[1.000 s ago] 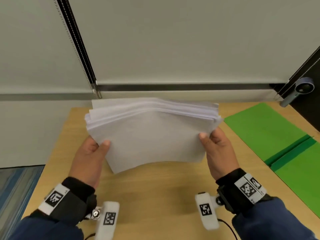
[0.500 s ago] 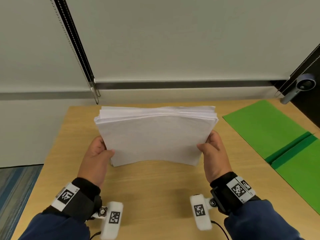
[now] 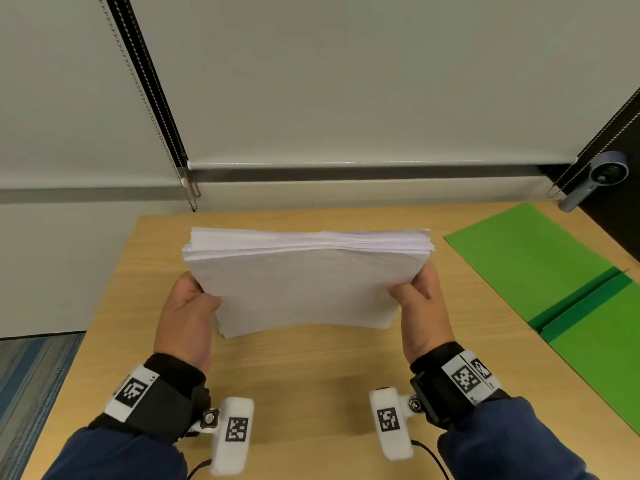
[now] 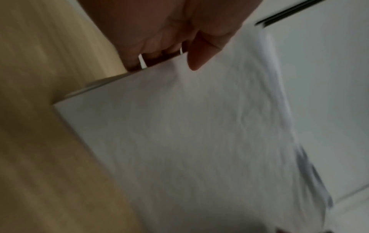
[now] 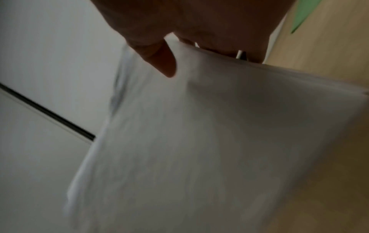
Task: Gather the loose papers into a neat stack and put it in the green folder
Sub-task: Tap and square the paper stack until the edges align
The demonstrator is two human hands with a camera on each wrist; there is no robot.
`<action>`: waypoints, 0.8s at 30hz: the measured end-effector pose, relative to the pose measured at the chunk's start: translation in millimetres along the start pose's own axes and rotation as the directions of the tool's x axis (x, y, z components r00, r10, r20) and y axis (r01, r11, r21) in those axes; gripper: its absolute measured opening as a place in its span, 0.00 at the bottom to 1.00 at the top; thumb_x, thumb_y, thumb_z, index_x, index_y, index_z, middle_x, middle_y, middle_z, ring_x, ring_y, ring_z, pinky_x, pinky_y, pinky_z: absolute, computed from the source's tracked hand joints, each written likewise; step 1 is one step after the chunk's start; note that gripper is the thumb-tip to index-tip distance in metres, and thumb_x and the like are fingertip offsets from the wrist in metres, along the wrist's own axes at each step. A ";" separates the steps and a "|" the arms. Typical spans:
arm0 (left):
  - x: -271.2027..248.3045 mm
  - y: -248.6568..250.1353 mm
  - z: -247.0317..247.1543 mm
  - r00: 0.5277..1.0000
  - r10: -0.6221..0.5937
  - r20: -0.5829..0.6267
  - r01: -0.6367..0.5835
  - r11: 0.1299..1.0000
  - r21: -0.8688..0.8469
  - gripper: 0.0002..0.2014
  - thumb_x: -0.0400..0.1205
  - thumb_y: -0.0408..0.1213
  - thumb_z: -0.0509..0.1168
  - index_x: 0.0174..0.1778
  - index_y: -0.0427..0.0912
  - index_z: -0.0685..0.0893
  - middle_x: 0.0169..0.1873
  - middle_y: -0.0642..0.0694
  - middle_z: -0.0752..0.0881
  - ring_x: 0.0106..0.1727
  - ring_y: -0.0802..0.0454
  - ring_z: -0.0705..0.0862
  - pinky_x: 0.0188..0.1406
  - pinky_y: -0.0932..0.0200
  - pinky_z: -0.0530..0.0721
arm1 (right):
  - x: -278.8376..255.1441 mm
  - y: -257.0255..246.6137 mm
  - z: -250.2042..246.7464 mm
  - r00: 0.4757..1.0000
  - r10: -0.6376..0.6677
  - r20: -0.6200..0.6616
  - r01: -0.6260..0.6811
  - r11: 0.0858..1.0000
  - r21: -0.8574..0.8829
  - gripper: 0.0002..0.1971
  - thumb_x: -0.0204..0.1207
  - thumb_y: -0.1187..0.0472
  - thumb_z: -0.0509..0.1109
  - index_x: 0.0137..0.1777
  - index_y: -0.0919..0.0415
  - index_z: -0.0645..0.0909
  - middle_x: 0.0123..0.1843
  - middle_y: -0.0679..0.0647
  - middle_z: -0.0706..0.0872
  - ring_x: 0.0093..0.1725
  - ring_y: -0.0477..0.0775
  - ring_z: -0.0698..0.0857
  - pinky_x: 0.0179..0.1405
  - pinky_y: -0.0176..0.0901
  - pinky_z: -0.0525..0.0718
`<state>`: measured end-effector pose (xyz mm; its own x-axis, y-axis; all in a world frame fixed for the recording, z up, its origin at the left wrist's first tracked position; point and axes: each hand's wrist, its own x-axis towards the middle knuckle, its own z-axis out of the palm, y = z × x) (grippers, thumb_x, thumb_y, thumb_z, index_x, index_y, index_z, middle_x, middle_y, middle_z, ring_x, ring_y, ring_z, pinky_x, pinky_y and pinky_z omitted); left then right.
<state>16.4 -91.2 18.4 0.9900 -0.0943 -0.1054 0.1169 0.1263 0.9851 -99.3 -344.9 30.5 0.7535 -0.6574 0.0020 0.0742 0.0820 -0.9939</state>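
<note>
A thick stack of white papers (image 3: 304, 289) is held on edge over the wooden table (image 3: 311, 382), gripped at both short sides. The left hand (image 3: 187, 320) clamps the left side, its thumb (image 4: 199, 53) lying across the near face of the sheets with the fingers curled behind; the right hand (image 3: 420, 313) mirrors it on the right side, thumb (image 5: 161, 59) on the front and fingers wrapped round the back. The top edges of the sheets are not quite flush — several layers show staggered at the upper left corner. Whether the lower edge touches the tabletop cannot be told; both wrist views are blurred. The green folder (image 3: 540, 268) lies open and flat on the table to the right of the stack — well apart from it, its darker spine running diagonally between the two leaves.
</note>
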 end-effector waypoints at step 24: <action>-5.2 15.7 10.7 1.000 -0.020 0.023 0.020 1.000 0.004 0.26 0.79 0.13 0.53 0.52 0.51 0.82 0.48 0.51 0.88 0.49 0.56 0.86 0.45 0.60 0.81 | -0.2 -9.1 -3.1 0.999 0.044 0.030 -0.043 0.999 -0.023 0.30 0.73 0.81 0.56 0.68 0.56 0.81 0.58 0.49 0.91 0.54 0.44 0.87 0.55 0.45 0.81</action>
<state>12.2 -99.2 35.8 0.9854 -0.1190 -0.1219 0.1362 0.1206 0.9833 -102.1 -347.8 39.2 0.7750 -0.6308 -0.0380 0.0265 0.0924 -0.9954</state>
